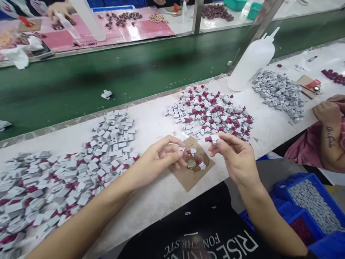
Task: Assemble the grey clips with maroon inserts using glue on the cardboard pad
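My right hand (pixel 237 154) pinches a small white-and-maroon plastic piece (pixel 215 139) between thumb and fingers, held above the table. My left hand (pixel 168 153) is closed, thumb against fingertips, with a small whitish piece (pixel 182 149) partly showing at the tips. Between the hands lies a square brown board (pixel 188 183) with a round metal-rimmed cup (pixel 191 164) on it. A couple of white-and-maroon pieces (pixel 201 165) rest on that board beside the cup. Behind my right hand spreads a pile of mixed white and maroon pieces (pixel 207 111).
More grey-white pieces (pixel 88 172) heap up on the left. A white squeeze bottle (pixel 253 64) leans at the table's back edge, before a green belt (pixel 151 68). At right, a co-worker's hand (pixel 329 111) is near a grey pile (pixel 280 93); blue crates (pixel 288 187) stand below.
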Action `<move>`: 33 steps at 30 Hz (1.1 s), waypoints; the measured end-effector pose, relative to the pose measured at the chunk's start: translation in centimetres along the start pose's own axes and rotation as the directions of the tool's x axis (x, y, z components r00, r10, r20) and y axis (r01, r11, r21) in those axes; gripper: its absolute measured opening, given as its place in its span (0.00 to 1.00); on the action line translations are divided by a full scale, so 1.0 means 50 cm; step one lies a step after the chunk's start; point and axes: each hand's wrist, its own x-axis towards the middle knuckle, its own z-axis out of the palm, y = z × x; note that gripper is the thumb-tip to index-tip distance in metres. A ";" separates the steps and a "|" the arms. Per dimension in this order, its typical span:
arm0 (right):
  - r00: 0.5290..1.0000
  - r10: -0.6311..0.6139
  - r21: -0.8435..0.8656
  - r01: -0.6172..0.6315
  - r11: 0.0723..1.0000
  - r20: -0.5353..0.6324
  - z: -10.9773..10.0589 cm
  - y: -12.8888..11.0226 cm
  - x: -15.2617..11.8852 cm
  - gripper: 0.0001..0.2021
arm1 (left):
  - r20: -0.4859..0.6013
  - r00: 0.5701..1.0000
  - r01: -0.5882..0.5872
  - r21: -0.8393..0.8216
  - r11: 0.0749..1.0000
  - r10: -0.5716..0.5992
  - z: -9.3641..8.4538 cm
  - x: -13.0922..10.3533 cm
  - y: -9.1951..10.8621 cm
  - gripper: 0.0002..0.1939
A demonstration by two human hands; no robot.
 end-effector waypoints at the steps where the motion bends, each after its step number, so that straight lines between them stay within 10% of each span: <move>1: 1.000 0.023 -0.025 -0.023 0.999 0.017 -0.003 0.006 -0.011 0.12 | -0.016 1.000 -0.014 -0.014 1.000 0.013 0.008 0.003 -0.008 0.12; 10: 0.990 0.121 -0.176 -0.107 0.978 0.071 -0.005 0.046 -0.091 0.10 | -0.279 0.955 -0.096 0.049 0.994 0.106 0.041 -0.012 -0.045 0.07; 15: 0.996 -0.023 -0.364 0.053 0.930 0.086 0.003 0.046 -0.094 0.02 | -0.323 0.941 -0.101 0.013 0.995 0.100 0.043 -0.016 -0.052 0.16; 33: 0.988 -0.069 -0.457 0.125 0.881 0.137 0.007 0.034 -0.091 0.03 | -0.224 0.975 -0.006 0.001 1.000 0.006 0.024 -0.005 -0.062 0.15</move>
